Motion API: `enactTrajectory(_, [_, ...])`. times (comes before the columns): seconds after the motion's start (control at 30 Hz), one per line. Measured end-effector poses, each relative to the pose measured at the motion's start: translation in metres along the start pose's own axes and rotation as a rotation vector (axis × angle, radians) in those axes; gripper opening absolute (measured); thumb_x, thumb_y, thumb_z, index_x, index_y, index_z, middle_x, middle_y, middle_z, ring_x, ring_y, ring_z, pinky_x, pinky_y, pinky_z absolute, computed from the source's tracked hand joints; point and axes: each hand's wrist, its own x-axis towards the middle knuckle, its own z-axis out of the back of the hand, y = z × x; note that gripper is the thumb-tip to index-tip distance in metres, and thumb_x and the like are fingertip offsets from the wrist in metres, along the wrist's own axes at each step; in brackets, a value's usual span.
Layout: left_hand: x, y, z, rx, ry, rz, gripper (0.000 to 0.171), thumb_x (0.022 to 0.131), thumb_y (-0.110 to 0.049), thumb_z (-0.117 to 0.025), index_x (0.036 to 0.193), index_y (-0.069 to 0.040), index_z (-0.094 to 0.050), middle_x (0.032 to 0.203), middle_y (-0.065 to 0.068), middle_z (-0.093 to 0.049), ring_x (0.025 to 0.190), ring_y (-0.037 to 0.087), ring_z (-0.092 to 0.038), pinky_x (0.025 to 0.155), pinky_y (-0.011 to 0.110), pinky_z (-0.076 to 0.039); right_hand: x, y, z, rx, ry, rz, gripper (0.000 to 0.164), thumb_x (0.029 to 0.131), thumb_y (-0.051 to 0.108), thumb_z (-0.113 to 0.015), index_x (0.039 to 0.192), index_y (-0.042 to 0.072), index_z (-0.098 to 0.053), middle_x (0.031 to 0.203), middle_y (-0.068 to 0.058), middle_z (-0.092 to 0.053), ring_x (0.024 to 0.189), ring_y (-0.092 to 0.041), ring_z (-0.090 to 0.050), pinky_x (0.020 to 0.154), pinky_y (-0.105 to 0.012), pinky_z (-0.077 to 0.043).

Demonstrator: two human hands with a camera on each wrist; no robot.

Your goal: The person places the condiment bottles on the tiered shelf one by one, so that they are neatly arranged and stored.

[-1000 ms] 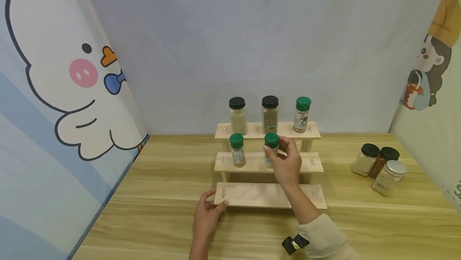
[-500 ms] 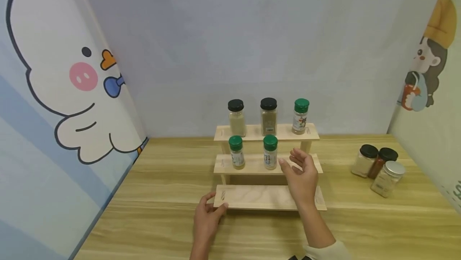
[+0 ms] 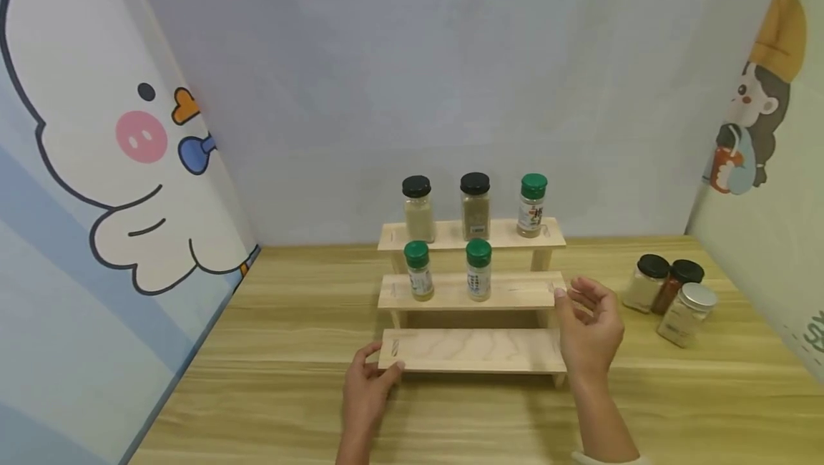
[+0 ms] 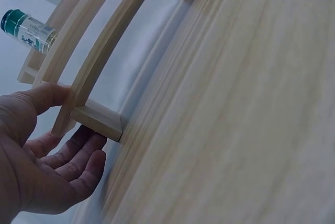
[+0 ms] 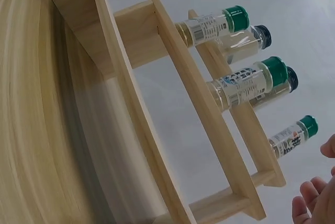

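Observation:
A three-step wooden spice rack (image 3: 473, 350) stands on the table. My left hand (image 3: 367, 386) grips the left end of its lowest step, thumb on the front edge and fingers round the side in the left wrist view. My right hand (image 3: 591, 329) is beside the right end of the middle step, fingers loosely bent, holding nothing. On that middle step stand two green-capped spice jars, one at the left (image 3: 420, 275) and one at the centre (image 3: 478, 275). The top step bears a pale black-lidded jar (image 3: 419, 218), a brownish black-lidded jar (image 3: 476, 214) and a green-capped jar (image 3: 531, 211).
To the right on the table (image 3: 708, 393) stand three jars close together: a pale one with a black lid (image 3: 644, 290), a red one with a black lid (image 3: 672, 293) and one with a silver lid (image 3: 685, 318). A pale wall (image 3: 418, 93) rises behind the rack.
My right hand has let go of the green-capped jar at the centre of the middle step and moved right, past the rack's end. The left hand keeps its grip on the rack.

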Motion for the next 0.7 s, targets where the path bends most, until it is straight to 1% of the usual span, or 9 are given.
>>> enactTrajectory(0.1, [0.000,0.000,0.001,-0.003,0.004,0.002,0.054,0.075,-0.013,-0.077,0.123,-0.003,-0.054,0.080,0.010,-0.064,0.068,0.019,-0.059,0.059,0.032,-0.043,0.003,-0.003,0.008,-0.003,-0.062,0.017,0.029,0.084,0.002,-0.067,0.108,-0.009,-0.055,0.097,-0.001,-0.060,0.085,-0.012,-0.056,0.068,-0.020,-0.043])
enactTrajectory(0.23, [0.000,-0.001,0.002,0.000,0.013,-0.003,0.055,0.075,-0.013,-0.077,0.123,-0.002,-0.053,0.079,0.010,-0.064,0.067,0.019,-0.059,0.058,0.033,-0.043,0.007,-0.008,0.019,-0.014,-0.140,0.014,0.029,0.084,0.001,-0.067,0.108,-0.008,-0.054,0.094,0.003,-0.059,0.082,-0.009,-0.055,0.068,-0.021,-0.042])
enactTrajectory(0.37, [-0.001,-0.002,0.002,0.007,0.009,-0.002,0.055,0.075,-0.012,-0.077,0.124,-0.001,-0.053,0.079,0.010,-0.064,0.067,0.018,-0.059,0.058,0.033,-0.042,0.011,-0.013,0.030,-0.020,-0.200,-0.002,0.026,0.084,0.002,-0.066,0.107,-0.005,-0.056,0.093,0.002,-0.059,0.081,-0.008,-0.055,0.068,-0.022,-0.040])
enactTrajectory(0.47, [-0.001,-0.002,0.002,0.010,0.006,0.000,0.055,0.075,-0.011,-0.077,0.124,-0.002,-0.053,0.078,0.010,-0.064,0.066,0.018,-0.058,0.058,0.032,-0.042,0.013,-0.015,0.036,-0.004,-0.243,-0.017,0.022,0.083,0.002,-0.066,0.104,0.000,-0.058,0.091,0.001,-0.059,0.081,-0.009,-0.054,0.067,-0.022,-0.038])
enactTrajectory(0.53, [-0.001,-0.001,0.001,0.011,0.002,-0.001,0.055,0.075,-0.011,-0.077,0.124,-0.002,-0.053,0.078,0.010,-0.064,0.065,0.018,-0.058,0.058,0.032,-0.042,0.015,-0.016,0.040,0.006,-0.279,-0.016,0.020,0.083,0.002,-0.067,0.102,0.001,-0.059,0.089,0.001,-0.059,0.079,-0.009,-0.054,0.066,-0.022,-0.037])
enactTrajectory(0.6, [0.000,0.000,0.001,0.011,-0.001,0.001,0.054,0.075,-0.011,-0.077,0.124,-0.002,-0.054,0.077,0.009,-0.064,0.065,0.017,-0.058,0.058,0.032,-0.042,0.017,-0.018,0.044,0.000,-0.312,-0.011,0.019,0.082,0.002,-0.067,0.100,0.004,-0.060,0.088,0.003,-0.059,0.078,-0.008,-0.054,0.065,-0.021,-0.037])
enactTrajectory(0.7, [0.000,0.000,0.001,0.004,-0.001,0.003,0.054,0.075,-0.011,-0.076,0.123,-0.002,-0.054,0.077,0.009,-0.063,0.064,0.017,-0.057,0.057,0.031,-0.042,0.020,-0.022,0.050,-0.014,-0.362,-0.014,0.019,0.081,0.001,-0.067,0.099,0.004,-0.060,0.086,0.005,-0.058,0.077,-0.007,-0.054,0.065,-0.021,-0.037])
